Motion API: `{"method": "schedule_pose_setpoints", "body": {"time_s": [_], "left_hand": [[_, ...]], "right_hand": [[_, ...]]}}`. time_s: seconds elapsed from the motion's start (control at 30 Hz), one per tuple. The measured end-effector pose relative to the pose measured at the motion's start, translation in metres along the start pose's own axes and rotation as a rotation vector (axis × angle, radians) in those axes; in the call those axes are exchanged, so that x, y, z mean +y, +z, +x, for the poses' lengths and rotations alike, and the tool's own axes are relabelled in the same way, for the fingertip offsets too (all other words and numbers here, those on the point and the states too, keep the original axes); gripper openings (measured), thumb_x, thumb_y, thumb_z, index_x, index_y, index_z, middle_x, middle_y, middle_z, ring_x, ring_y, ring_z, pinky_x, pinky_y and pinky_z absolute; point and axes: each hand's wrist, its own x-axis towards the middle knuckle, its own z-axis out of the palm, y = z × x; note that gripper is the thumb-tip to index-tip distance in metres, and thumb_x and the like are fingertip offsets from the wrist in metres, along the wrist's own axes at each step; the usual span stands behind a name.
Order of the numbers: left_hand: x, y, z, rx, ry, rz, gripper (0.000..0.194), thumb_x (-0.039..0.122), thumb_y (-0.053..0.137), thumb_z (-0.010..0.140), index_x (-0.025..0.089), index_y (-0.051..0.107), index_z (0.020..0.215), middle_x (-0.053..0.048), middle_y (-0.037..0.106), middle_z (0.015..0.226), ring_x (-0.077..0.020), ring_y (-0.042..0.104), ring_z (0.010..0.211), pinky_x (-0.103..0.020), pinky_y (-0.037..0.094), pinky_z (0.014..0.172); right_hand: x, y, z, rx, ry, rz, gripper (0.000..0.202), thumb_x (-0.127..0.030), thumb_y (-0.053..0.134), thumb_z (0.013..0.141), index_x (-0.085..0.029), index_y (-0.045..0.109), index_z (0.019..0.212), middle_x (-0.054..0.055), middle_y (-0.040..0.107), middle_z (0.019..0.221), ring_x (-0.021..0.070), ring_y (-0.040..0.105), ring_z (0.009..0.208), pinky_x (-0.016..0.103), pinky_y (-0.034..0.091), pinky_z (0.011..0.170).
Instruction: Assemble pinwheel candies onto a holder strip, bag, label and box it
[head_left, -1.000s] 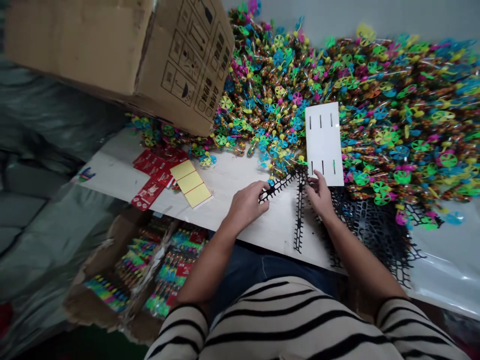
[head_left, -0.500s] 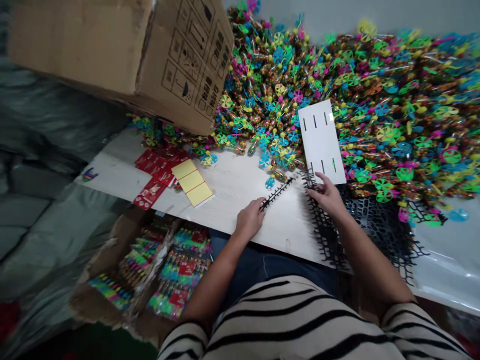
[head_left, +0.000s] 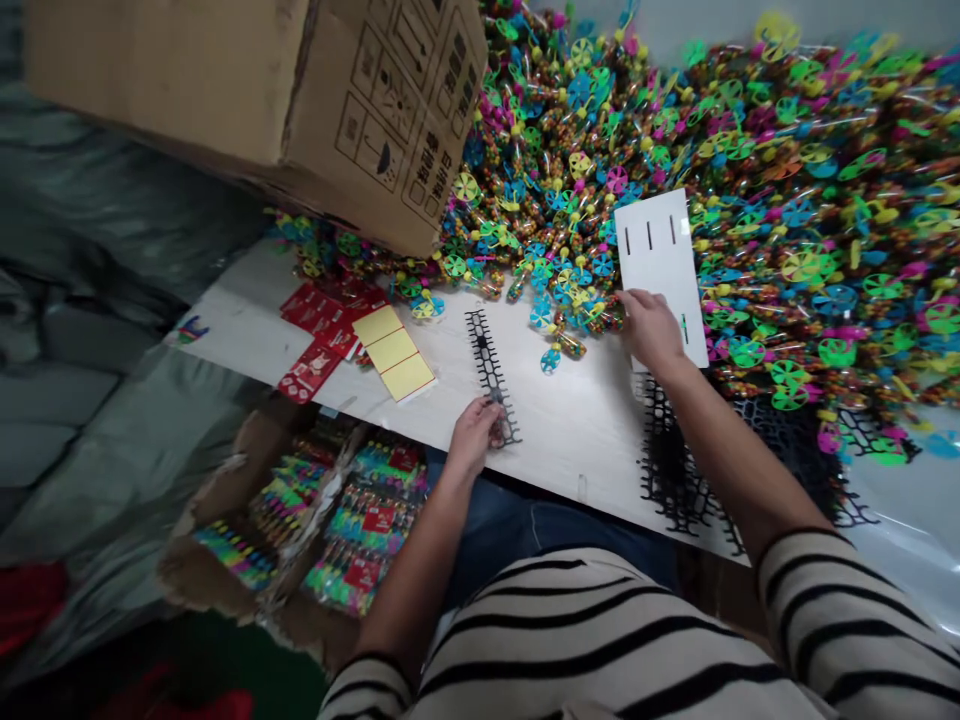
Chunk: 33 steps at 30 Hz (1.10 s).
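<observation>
My left hand [head_left: 478,432] pinches the lower end of a black net strip [head_left: 489,362], which lies on the pale table board [head_left: 555,430]. My right hand [head_left: 651,330] reaches over the lower left part of a white slotted card [head_left: 656,245], at the edge of the pile of colourful fan-topped candy tubes [head_left: 577,130]. Its fingertips are close to the tubes; whether they grip one is hidden. More black netting [head_left: 675,460] lies under and beside my right forearm.
A large cardboard box [head_left: 390,130] stands at the upper left. Red cards [head_left: 309,370] and a yellow card sheet [head_left: 395,352] lie left of my left hand. Below the table edge, an open carton [head_left: 217,500] holds packed candy tubes.
My left hand has moved left and down, and the net strip now lies nearly upright in view. My right hand has left the black netting and moved up to the card and tubes.
</observation>
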Motion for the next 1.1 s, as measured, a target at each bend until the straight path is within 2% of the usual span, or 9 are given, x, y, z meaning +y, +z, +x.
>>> {"method": "schedule_pose_setpoints", "body": {"time_s": [0.1,0.2,0.3,0.4,0.47,0.53,0.67,0.93,1.1], "left_hand": [[0.001,0.000,0.003,0.022,-0.004,0.006,0.042,0.042,0.073,0.069,0.017,0.050,0.093,0.006,0.055,0.068,-0.0040,0.048,0.043,-0.014,0.028,0.033],[0.000,-0.002,0.004,0.023,-0.017,0.029,0.043,0.042,0.070,0.073,0.016,0.050,0.100,0.005,0.057,0.066,-0.0051,0.050,0.040,-0.015,0.032,0.032],[-0.005,-0.003,0.005,0.011,0.014,0.045,0.044,0.043,0.066,0.078,0.016,0.049,0.108,0.006,0.058,0.061,-0.0063,0.050,0.037,-0.016,0.033,0.032],[-0.008,0.000,0.006,-0.013,0.050,0.072,0.041,0.039,0.062,0.083,0.014,0.049,0.112,0.006,0.058,0.057,-0.0071,0.048,0.034,-0.016,0.032,0.031],[-0.008,0.002,0.005,-0.024,0.064,0.088,0.038,0.037,0.060,0.085,0.014,0.049,0.113,0.006,0.057,0.055,-0.0068,0.046,0.033,-0.016,0.032,0.031],[-0.008,0.005,0.002,-0.035,0.073,0.098,0.036,0.036,0.059,0.086,0.014,0.049,0.113,0.007,0.057,0.055,-0.0062,0.045,0.032,-0.016,0.033,0.031],[-0.007,0.010,-0.003,-0.036,0.084,0.105,0.036,0.038,0.059,0.086,0.016,0.049,0.112,0.008,0.057,0.057,-0.0051,0.044,0.031,-0.016,0.033,0.032],[-0.001,0.023,-0.006,0.020,0.125,0.069,0.024,0.033,0.054,0.089,0.017,0.050,0.107,0.010,0.050,0.050,-0.0042,0.038,0.028,-0.015,0.027,0.031],[-0.002,0.028,-0.007,0.019,0.095,0.008,0.027,0.038,0.053,0.089,0.019,0.049,0.108,0.011,0.047,0.048,-0.0042,0.036,0.028,-0.015,0.026,0.032]], "right_hand": [[-0.005,0.019,0.032,-0.140,-0.089,0.055,0.040,-0.007,0.046,0.079,-0.016,0.066,0.113,0.012,0.067,0.110,0.0271,0.058,0.098,0.041,0.048,0.087],[-0.014,0.012,0.033,0.003,-0.066,0.186,0.028,-0.017,0.053,0.082,-0.017,0.069,0.105,0.011,0.069,0.103,0.0271,0.060,0.098,0.042,0.049,0.088],[-0.037,-0.011,0.002,0.105,-0.017,0.511,0.024,-0.034,0.061,0.084,-0.019,0.069,0.100,0.009,0.069,0.099,0.0237,0.064,0.090,0.041,0.051,0.085],[-0.069,-0.020,-0.043,-0.177,0.018,0.946,0.030,-0.048,0.071,0.075,-0.020,0.070,0.083,0.005,0.068,0.081,0.0194,0.065,0.073,0.037,0.054,0.072],[-0.090,-0.012,-0.069,-0.374,0.059,1.133,0.032,-0.049,0.077,0.068,-0.020,0.068,0.077,0.002,0.067,0.074,0.0173,0.064,0.066,0.034,0.054,0.066],[-0.105,0.001,-0.087,-0.471,0.132,1.231,0.032,-0.047,0.080,0.064,-0.019,0.067,0.074,0.000,0.065,0.068,0.0151,0.061,0.061,0.032,0.053,0.061],[-0.122,0.020,-0.100,-0.469,0.236,1.328,0.034,-0.047,0.082,0.060,-0.019,0.066,0.071,-0.003,0.062,0.063,0.0123,0.056,0.057,0.028,0.049,0.057],[-0.135,0.021,-0.096,-0.385,0.040,1.290,0.031,-0.048,0.082,0.060,-0.022,0.071,0.074,0.002,0.065,0.078,0.0143,0.058,0.070,0.028,0.048,0.062],[-0.143,0.022,-0.102,-0.307,0.100,1.264,0.035,-0.050,0.083,0.059,-0.022,0.068,0.074,0.001,0.061,0.077,0.0126,0.054,0.064,0.028,0.048,0.058]]}}
